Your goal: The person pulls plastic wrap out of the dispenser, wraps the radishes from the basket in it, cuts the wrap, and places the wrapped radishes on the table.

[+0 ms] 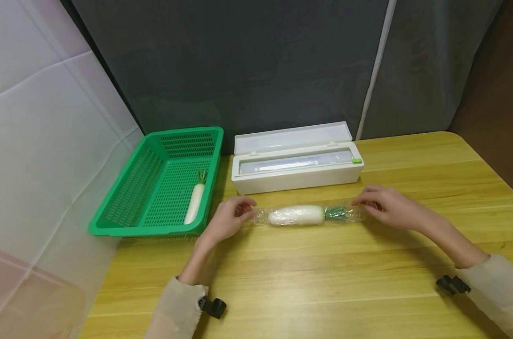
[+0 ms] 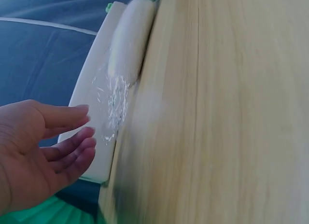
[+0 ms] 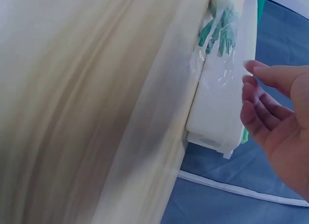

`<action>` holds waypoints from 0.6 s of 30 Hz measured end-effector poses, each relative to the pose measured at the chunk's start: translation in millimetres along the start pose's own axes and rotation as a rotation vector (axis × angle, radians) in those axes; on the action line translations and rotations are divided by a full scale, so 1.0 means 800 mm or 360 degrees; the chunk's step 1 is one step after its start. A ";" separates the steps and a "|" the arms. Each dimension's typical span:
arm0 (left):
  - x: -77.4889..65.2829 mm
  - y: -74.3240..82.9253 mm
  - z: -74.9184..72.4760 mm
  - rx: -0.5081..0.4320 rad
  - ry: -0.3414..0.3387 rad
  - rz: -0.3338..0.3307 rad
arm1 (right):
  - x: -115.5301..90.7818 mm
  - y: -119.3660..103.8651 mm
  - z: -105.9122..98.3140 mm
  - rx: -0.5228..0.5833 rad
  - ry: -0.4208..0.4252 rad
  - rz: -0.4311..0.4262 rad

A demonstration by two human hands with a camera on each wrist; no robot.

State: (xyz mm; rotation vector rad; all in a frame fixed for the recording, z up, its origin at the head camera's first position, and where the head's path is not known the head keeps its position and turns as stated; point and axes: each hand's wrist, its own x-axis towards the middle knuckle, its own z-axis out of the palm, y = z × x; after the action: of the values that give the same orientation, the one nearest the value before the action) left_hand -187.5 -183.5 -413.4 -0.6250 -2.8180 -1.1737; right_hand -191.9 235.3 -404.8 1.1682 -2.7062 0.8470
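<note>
A white radish [image 1: 296,215] with green leaf stalks lies horizontally in clear plastic film [image 1: 262,216], the film's crinkled ends reaching past both tips. At its left end is my left hand [image 1: 231,217], fingers loosely bent, with a gap between thumb and lower fingers in the left wrist view. My right hand [image 1: 389,207] is at the leafy end; in the right wrist view its thumb and index tips come close together beside the film [image 3: 227,74]. No film shows between the fingers of either hand.
Behind the radish stands a white cling film box [image 1: 299,181], lid raised, with a film roll [image 1: 294,162] inside. To the left, a green plastic basket [image 1: 150,230] contains another white radish [image 1: 194,205]. A dark curtain [image 1: 239,61] hangs behind the wooden table [image 1: 307,292].
</note>
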 end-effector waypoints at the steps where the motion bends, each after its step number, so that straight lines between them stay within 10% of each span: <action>1: 0.001 0.001 0.001 -0.0007 0.0014 0.0009 | 0.002 -0.001 0.000 -0.0003 0.0029 -0.0007; 7: 0.006 0.006 0.007 -0.0019 0.0019 0.0027 | 0.013 -0.006 0.008 -0.0066 0.0126 -0.0013; 18: 0.016 0.015 0.022 0.0011 -0.0150 -0.0020 | 0.030 -0.011 0.022 0.0008 -0.0102 0.0163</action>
State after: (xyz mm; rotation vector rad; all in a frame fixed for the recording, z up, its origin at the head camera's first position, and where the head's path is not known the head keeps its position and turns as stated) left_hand -192.9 -159.4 -415.9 -0.6813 -2.9062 -1.1660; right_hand -200.2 205.8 -409.5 1.0844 -2.8385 0.8431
